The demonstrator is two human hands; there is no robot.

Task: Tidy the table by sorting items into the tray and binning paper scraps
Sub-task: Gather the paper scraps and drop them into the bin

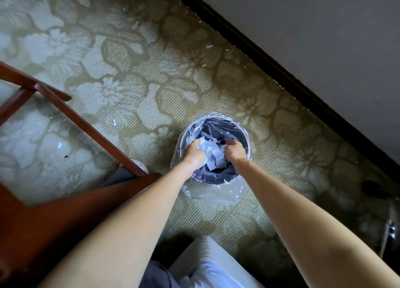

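Note:
A round bin (pixel 242 131) lined with a clear plastic bag stands on the patterned carpet. Both my hands reach down over its mouth. My left hand (pixel 193 153) and my right hand (pixel 236 151) have curled fingers and hold a bunch of white paper scraps (pixel 213 152) between them, just above or inside the bin. Whether some scraps lie loose in the bin I cannot tell.
A dark red wooden chair (pixel 71 116) stands at the left, close to my left arm. Two small paper scraps (pixel 59 145) lie on the carpet under it. A dark skirting board (pixel 281 71) runs along the wall at the right. A white cushion edge (pixel 207 257) is at the bottom.

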